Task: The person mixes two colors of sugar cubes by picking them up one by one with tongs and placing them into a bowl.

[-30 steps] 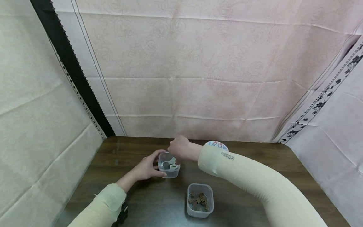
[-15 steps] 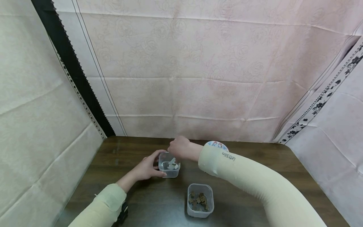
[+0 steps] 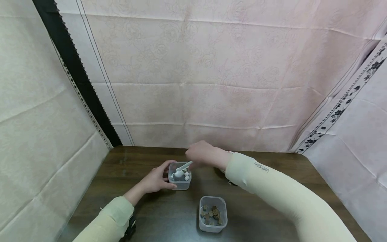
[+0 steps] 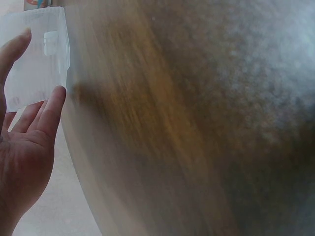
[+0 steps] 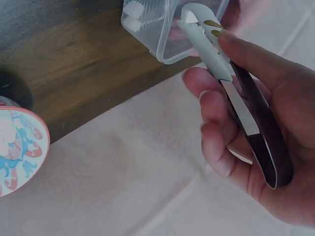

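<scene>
My left hand [image 3: 155,179] holds a clear plastic box [image 3: 181,186] by its side, thumb and fingers spread round it; the left wrist view shows thumb and fingers at the box [image 4: 39,64]. Small white round pieces [image 3: 186,176] lie inside. My right hand [image 3: 202,154] grips a pair of tongs [image 3: 183,167] with pale tips, which slant down into the box. In the right wrist view the tongs [image 5: 209,54] have a metal and dark handle, pinched between thumb and fingers. Whether the tips hold a piece, I cannot tell.
A second clear box [image 3: 213,228] with several brown cubes stands nearer on the dark wooden table [image 3: 163,218]. A round container with a printed top [image 5: 17,147] stands right of the held box, mostly behind my right arm in the head view. Cloth walls [image 3: 193,67] rise around the table.
My right hand has shifted right and slightly up, and the pale tongs now show slanting over the box's edge. The left hand and the boxes have stayed put.
</scene>
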Demonstrator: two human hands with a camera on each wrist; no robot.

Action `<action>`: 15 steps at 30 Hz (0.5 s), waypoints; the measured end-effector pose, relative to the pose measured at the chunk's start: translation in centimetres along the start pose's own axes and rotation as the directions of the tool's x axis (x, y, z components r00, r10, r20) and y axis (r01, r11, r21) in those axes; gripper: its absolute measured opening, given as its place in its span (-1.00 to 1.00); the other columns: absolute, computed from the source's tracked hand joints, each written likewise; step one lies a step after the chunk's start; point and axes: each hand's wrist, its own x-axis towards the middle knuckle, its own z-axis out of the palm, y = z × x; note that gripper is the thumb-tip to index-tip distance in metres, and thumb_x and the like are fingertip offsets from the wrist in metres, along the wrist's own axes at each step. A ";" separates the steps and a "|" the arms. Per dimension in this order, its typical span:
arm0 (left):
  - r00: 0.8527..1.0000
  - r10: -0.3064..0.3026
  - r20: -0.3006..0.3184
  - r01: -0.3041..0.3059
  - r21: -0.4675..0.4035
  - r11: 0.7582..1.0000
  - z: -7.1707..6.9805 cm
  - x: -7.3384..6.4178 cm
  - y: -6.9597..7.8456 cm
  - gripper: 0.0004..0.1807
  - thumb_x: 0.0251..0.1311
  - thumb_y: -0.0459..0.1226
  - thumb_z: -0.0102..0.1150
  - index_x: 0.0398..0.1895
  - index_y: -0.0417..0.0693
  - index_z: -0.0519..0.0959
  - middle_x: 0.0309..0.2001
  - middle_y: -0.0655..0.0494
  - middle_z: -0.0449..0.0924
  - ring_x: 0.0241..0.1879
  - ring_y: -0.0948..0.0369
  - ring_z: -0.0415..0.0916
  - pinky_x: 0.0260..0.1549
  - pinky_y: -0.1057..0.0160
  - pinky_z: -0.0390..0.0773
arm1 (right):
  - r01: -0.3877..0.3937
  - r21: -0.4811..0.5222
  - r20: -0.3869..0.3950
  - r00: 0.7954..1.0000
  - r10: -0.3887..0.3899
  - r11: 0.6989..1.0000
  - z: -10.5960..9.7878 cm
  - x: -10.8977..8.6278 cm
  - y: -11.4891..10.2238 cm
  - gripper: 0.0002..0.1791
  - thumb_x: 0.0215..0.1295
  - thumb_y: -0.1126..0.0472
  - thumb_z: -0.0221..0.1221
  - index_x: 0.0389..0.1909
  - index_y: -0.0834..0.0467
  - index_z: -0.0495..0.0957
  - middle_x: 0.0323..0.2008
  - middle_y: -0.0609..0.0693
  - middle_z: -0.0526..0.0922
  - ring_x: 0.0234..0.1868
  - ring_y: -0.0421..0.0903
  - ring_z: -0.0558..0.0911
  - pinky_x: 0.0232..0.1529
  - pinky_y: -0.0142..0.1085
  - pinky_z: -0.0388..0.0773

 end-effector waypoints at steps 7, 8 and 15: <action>1.000 -0.008 -0.012 0.008 0.012 1.000 0.0 0.0 0.0 -0.03 0.17 -0.30 0.62 0.57 -0.09 0.23 0.42 -0.26 0.40 0.42 -0.31 0.39 0.19 -0.12 0.69 | 0.023 0.108 -0.041 0.999 -0.019 0.994 -0.4 -2.0 1.7 -0.60 0.30 -0.20 0.46 -0.58 -0.03 0.69 -0.62 -0.22 0.54 -0.56 -0.18 0.44 -0.52 -0.22 0.55; 1.000 -0.009 -0.014 0.010 0.015 1.000 0.1 0.0 0.0 -0.03 0.17 -0.30 0.62 0.57 -0.09 0.23 0.42 -0.26 0.40 0.42 -0.31 0.39 0.19 -0.12 0.69 | 0.022 0.122 -0.043 0.999 -0.017 0.992 -0.4 -2.3 1.9 -0.59 0.31 -0.19 0.45 -0.58 -0.02 0.70 -0.63 -0.22 0.53 -0.57 -0.19 0.42 -0.54 -0.24 0.50; 1.000 -0.017 -0.023 0.018 0.032 0.999 0.2 0.1 0.0 -0.02 0.15 -0.30 0.63 0.58 -0.06 0.24 0.41 -0.25 0.39 0.39 -0.29 0.43 0.18 -0.11 0.70 | 0.013 0.194 -0.076 0.997 0.001 0.981 -0.2 -4.5 3.7 -0.61 0.36 -0.16 0.42 -0.56 -0.03 0.68 -0.63 -0.24 0.48 -0.56 -0.23 0.35 -0.58 -0.33 0.30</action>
